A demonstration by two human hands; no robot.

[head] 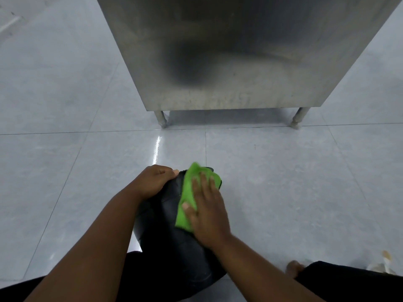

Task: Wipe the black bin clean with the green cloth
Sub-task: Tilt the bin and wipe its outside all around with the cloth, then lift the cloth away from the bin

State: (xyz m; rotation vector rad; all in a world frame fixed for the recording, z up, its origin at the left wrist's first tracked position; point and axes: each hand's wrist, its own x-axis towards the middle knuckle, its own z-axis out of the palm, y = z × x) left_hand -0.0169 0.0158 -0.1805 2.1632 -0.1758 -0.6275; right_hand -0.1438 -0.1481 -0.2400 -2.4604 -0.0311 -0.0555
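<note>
Right hand (207,205): palm down, fingers spread flat, pressing the green cloth (189,197) onto the black bin (172,234). Not a pinch; the cloth is pinned under the open palm and fingers, thumb lying along its near edge. Cloth is folded or bunched; its far corner pokes up past the fingertips, and its left strip shows bare beside the hand.

Left hand (156,179): fingers curled closed over the bin's far left edge, gripping it. Fingertips are tucked out of sight, knuckles up.

The bin lies tilted on its side, far end pointing away from the person, near end low between dark-trousered legs at the bottom of the view. Cloth sits on the upper far part of the bin's wall, right of centre. The bin's surface is glossy, with dull reflections. Whether its far end touches the floor cannot be told.

Both forearms are bare, coming in from the bottom corners and converging on the bin.

Floor (283,171): pale grey glossy tiles, thin dark grout lines, a bright glare streak just beyond the left hand.

Beyond, well apart from the bin: a stainless steel cabinet (229,62) with a smudged front panel, standing on short metal legs (161,118).

A bare foot (294,268) shows at lower right, on the floor.
</note>
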